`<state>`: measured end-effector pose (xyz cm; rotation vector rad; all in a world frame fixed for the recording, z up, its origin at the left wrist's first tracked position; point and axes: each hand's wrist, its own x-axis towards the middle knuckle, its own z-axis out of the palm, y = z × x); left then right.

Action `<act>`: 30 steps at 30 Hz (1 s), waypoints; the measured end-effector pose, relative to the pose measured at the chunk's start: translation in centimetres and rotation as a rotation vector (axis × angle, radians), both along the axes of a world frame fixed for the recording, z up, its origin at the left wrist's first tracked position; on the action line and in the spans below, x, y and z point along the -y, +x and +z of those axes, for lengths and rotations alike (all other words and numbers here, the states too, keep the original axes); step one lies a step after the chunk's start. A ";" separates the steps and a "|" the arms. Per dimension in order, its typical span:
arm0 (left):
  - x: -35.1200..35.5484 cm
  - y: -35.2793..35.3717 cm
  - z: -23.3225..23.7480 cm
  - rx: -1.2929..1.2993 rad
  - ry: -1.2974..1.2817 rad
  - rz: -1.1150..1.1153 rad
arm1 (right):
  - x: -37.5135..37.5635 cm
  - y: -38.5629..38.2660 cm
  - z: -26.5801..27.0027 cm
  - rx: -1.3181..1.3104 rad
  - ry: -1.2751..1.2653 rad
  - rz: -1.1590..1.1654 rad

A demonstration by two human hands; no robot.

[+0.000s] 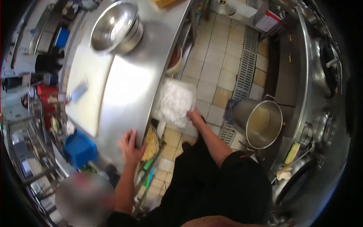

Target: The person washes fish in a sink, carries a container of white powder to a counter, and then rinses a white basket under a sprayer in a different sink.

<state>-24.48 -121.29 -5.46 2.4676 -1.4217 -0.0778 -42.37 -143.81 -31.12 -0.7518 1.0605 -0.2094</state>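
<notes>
My right hand (pixel 194 116) grips the near right edge of a clear plastic container of white stuff (pixel 174 101). It is held over the floor, beside the edge of the steel table (pixel 128 85). I cannot make out what the white contents are. My left hand (pixel 131 148) is at the table's near edge with its fingers spread, holding nothing. Just right of that hand, below the tabletop, shows a bowl of yellow shredded food (pixel 151 143), partly hidden by the edge.
A cleaver (pixel 79 92) lies on a white cutting board (pixel 84 68). Steel bowls (pixel 115 28) stand stacked farther along the table. A blue bin (pixel 79 149) sits at the left, near a person (pixel 85 198). Right stands a tall pot (pixel 264 125) holding yellowish liquid.
</notes>
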 end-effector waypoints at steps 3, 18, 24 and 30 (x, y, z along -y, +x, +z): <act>0.2 -0.4 0.8 -0.011 -0.008 0.007 | -2.5 -5.4 0.4 0.058 0.113 -0.165; 0.5 -13.4 -12.0 -1.454 -0.382 0.592 | -8.8 -24.7 14.4 0.112 0.041 -0.380; 0.2 -9.2 -9.7 -2.425 -0.158 0.131 | -13.6 -30.9 21.9 0.182 0.041 -0.342; -3.5 -11.7 -6.7 -1.848 0.034 0.382 | -13.2 -34.0 25.4 0.184 -0.028 -0.113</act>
